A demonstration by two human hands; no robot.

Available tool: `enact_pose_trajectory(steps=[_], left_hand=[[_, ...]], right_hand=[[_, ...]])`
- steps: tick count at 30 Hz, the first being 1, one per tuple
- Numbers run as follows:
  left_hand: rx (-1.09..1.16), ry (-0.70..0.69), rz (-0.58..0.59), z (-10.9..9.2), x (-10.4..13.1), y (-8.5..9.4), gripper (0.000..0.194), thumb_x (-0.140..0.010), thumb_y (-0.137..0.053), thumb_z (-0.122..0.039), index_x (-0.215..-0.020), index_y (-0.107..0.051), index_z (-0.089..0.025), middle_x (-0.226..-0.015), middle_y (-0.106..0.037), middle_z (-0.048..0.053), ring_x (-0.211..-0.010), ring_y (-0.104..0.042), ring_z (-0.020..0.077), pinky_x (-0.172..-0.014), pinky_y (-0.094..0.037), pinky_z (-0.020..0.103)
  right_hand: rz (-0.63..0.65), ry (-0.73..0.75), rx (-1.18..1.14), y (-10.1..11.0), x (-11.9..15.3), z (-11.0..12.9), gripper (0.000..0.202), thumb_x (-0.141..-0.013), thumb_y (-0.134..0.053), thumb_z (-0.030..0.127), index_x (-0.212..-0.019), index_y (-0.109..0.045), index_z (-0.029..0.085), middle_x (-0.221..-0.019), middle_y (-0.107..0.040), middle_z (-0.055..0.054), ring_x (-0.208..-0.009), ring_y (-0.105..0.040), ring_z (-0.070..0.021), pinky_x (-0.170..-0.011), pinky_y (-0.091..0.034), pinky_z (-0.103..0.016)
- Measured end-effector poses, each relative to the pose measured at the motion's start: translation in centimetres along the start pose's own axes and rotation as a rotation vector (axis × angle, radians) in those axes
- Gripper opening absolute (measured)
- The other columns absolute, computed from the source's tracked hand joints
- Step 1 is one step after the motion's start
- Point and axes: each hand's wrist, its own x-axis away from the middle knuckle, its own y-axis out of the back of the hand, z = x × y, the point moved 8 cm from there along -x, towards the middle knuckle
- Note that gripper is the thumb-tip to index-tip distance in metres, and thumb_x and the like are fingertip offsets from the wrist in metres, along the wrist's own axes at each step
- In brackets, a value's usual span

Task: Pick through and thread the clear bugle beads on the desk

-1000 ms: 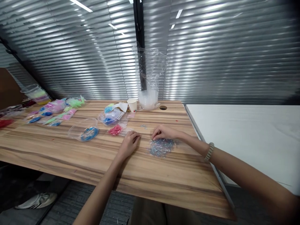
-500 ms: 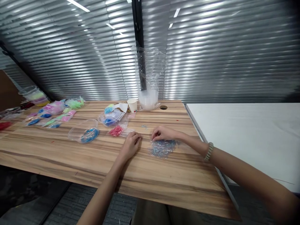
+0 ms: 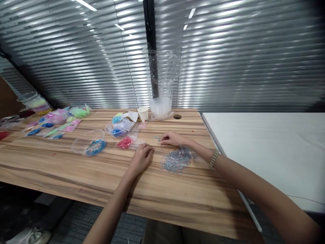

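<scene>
A loose pile of small clear and bluish tubes [image 3: 176, 161] lies on the wooden table [image 3: 106, 181]. Just behind it, my right hand [image 3: 171, 139] has its fingers pinched at the tabletop, beside a few small tubes [image 3: 155, 137]; whatever is between the fingertips is too small to make out. My left hand [image 3: 143, 156] rests left of the pile with curled fingers, and what it holds, if anything, is hidden. A bag of red pieces [image 3: 125, 142] and a flat clear bag [image 3: 137, 144] lie beyond my left hand.
Left are a clear round container with blue pieces [image 3: 95, 147] and many coloured bags [image 3: 58, 117]. A bowl with bags [image 3: 118, 131], a paper cup [image 3: 143, 114] and a plastic-wrapped white tub [image 3: 161, 108] stand at the back. A white table [image 3: 254, 142] adjoins right.
My right hand has moved from the back edge of the pile, away and to the left, to the few small tubes. My left hand has stayed nearly in place.
</scene>
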Motion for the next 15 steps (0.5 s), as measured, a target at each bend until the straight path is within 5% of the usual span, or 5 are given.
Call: enact_pose_trajectory(steps=[5, 15], left_hand=[[0.032, 0.014, 0.0, -0.1, -0.1, 0.1, 0.017, -0.086, -0.046, -0.016, -0.091, -0.063, -0.017, -0.092, -0.061, 0.008, -0.089, -0.054, 0.0191, -0.083, -0.045, 0.035], [0.017, 0.017, -0.005, 0.2, 0.0, 0.0, 0.017, -0.087, -0.046, -0.016, -0.091, -0.063, -0.017, -0.091, -0.061, 0.007, -0.09, -0.054, 0.0195, -0.082, -0.045, 0.034]], right_hand=[[0.044, -0.01, -0.062, 0.5, 1.0, -0.5, 0.037, -0.081, -0.056, 0.045, -0.087, -0.069, 0.011, -0.085, -0.068, -0.006, -0.072, -0.057, -0.0146, -0.066, -0.042, -0.024], [0.032, 0.011, -0.005, -0.2, -0.1, -1.2, 0.024, -0.077, -0.062, 0.028, -0.092, -0.069, 0.011, -0.081, -0.066, -0.006, -0.067, -0.054, -0.0128, -0.061, -0.04, -0.022]])
